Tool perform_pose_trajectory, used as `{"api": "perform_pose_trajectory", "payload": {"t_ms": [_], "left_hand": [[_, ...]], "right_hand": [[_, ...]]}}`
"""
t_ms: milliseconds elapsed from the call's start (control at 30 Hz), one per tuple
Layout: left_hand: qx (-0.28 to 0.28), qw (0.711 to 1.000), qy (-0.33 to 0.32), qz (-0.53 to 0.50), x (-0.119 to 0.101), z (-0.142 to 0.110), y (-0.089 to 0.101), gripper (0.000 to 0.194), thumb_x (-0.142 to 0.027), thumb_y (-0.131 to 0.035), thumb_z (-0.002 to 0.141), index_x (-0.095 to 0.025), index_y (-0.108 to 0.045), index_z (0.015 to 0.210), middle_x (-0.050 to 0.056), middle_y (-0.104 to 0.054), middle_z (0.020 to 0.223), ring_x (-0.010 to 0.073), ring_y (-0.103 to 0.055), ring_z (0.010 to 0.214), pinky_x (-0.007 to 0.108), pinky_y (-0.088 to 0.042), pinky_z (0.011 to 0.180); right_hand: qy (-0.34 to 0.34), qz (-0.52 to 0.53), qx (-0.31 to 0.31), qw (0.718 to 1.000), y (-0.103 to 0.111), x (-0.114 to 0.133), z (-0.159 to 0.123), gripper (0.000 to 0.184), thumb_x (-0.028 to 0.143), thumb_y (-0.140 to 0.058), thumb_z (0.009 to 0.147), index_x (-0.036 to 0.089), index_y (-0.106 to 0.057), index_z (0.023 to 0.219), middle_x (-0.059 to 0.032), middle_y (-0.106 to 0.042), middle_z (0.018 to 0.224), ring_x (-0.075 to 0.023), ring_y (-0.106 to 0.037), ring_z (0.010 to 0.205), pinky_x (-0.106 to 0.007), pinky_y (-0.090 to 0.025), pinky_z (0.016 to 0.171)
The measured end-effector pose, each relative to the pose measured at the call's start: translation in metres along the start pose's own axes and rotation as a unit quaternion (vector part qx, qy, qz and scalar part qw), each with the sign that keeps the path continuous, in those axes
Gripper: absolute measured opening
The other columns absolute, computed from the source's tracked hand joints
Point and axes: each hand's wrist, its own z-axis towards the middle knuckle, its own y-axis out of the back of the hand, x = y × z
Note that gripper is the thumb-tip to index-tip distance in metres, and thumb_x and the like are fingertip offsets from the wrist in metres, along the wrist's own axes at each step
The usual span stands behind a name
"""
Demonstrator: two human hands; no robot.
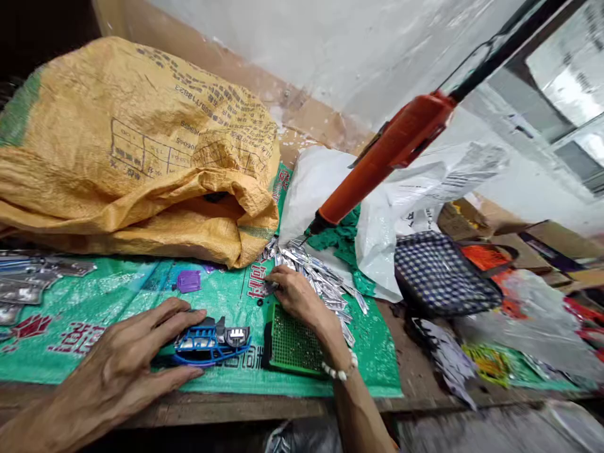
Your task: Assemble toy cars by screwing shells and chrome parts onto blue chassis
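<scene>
My left hand point(127, 362) lies on the green woven sheet point(94, 302) with its fingers around the left end of a blue plastic part point(210, 343), thumb above and fingers below. My right hand point(295, 292) reaches over a green perforated tray point(292, 345) and pinches something small and dark at the edge of a heap of several silver metal pieces point(316, 274). A white bead bracelet sits on the right wrist. An orange electric screwdriver point(382, 160) hangs on a cable above the heap, tip pointing down.
A big yellow woven sack point(136, 148) fills the back left. White plastic bags point(415, 189) and a checked pouch point(443, 274) lie to the right. A purple piece point(189, 281) rests on the sheet. Grey metal parts point(28, 280) sit at far left.
</scene>
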Motion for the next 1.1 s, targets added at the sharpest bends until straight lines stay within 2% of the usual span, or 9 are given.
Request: {"api": "perform_pose_trajectory", "payload": {"t_ms": [200,367,500,600,700,767,867,967,1100], "left_hand": [[-0.026,0.999,0.025,-0.014,-0.004,-0.001,0.000,0.049,-0.052,-0.057,0.098,-0.038,-0.051,0.145,0.002,-0.072,0.125,0.0234,-0.072,0.106,0.029,-0.059,0.085],[0.038,0.998,0.034,-0.021,-0.004,-0.002,0.002,0.051,-0.050,-0.061,0.097,-0.031,-0.052,0.143,0.006,-0.066,0.135,0.0250,-0.069,0.115,0.031,-0.057,0.093],[0.021,0.998,0.048,-0.046,-0.009,0.001,0.002,0.048,-0.055,-0.053,0.100,-0.025,-0.057,0.137,0.010,-0.066,0.130,0.0266,-0.069,0.115,0.033,-0.057,0.092],[0.027,0.998,0.026,-0.056,-0.012,0.006,0.003,0.049,-0.054,-0.059,0.098,-0.022,-0.057,0.135,0.010,-0.067,0.126,0.0258,-0.070,0.111,0.030,-0.059,0.084],[0.040,0.997,0.029,-0.066,-0.012,0.006,0.005,0.052,-0.049,-0.065,0.096,-0.022,-0.053,0.139,0.009,-0.067,0.128,0.0273,-0.068,0.117,0.033,-0.058,0.090],[0.043,0.995,0.040,-0.076,-0.013,0.005,0.006,0.053,-0.049,-0.066,0.095,-0.023,-0.052,0.139,0.009,-0.067,0.129,0.0282,-0.067,0.119,0.037,-0.057,0.094],[0.026,0.995,0.040,-0.084,-0.014,0.004,0.005,0.053,-0.049,-0.070,0.092,-0.021,-0.055,0.134,0.011,-0.069,0.125,0.0292,-0.070,0.112,0.037,-0.059,0.089],[0.016,0.996,0.039,-0.077,-0.014,0.004,0.001,0.062,-0.046,-0.076,0.088,-0.020,-0.051,0.138,0.013,-0.069,0.128,0.0314,-0.071,0.114,0.037,-0.060,0.087],[0.014,0.993,0.076,-0.094,-0.015,0.003,-0.002,0.085,-0.039,-0.084,0.080,-0.022,-0.037,0.149,0.013,-0.064,0.140,0.0315,-0.065,0.125,0.041,-0.056,0.100]], "right_hand": [[0.002,0.007,-0.004,1.000,0.010,-0.005,0.004,0.023,-0.002,-0.064,0.079,0.015,-0.070,0.093,-0.0070,-0.066,0.098,-0.0179,-0.059,0.089,-0.029,-0.043,0.082],[0.006,0.032,-0.040,0.999,0.011,0.001,0.001,0.012,0.006,-0.064,0.086,0.016,-0.064,0.080,-0.0017,-0.062,0.082,-0.0141,-0.054,0.076,-0.027,-0.038,0.072],[0.009,0.066,-0.071,0.995,0.015,0.020,-0.006,0.015,0.009,-0.062,0.088,0.017,-0.063,0.076,0.0012,-0.058,0.073,-0.0122,-0.050,0.067,-0.026,-0.036,0.066],[0.017,0.104,-0.080,0.991,0.025,0.047,-0.015,0.015,0.021,-0.061,0.094,0.018,-0.065,0.080,0.0006,-0.062,0.074,-0.0125,-0.053,0.068,-0.025,-0.037,0.064],[0.043,0.174,-0.032,0.983,0.035,0.076,-0.021,0.018,0.032,-0.065,0.093,0.018,-0.069,0.082,0.0002,-0.067,0.078,-0.0130,-0.058,0.073,-0.025,-0.041,0.067],[0.064,0.215,0.033,0.974,0.037,0.092,-0.020,0.016,0.031,-0.068,0.091,0.018,-0.070,0.081,0.0011,-0.067,0.077,-0.0125,-0.060,0.074,-0.025,-0.043,0.068],[0.068,0.209,0.111,0.969,0.031,0.105,-0.013,0.009,0.023,-0.068,0.089,0.018,-0.071,0.082,0.0024,-0.067,0.075,-0.0107,-0.059,0.070,-0.023,-0.042,0.067],[0.064,0.164,0.133,0.975,0.024,0.111,-0.007,0.007,0.016,-0.069,0.088,0.017,-0.070,0.081,0.0036,-0.066,0.074,-0.0089,-0.055,0.068,-0.022,-0.040,0.066],[0.073,0.138,0.131,0.979,0.022,0.116,-0.006,0.009,0.012,-0.068,0.088,0.017,-0.068,0.080,0.0039,-0.065,0.073,-0.0080,-0.054,0.066,-0.021,-0.038,0.063]]}}
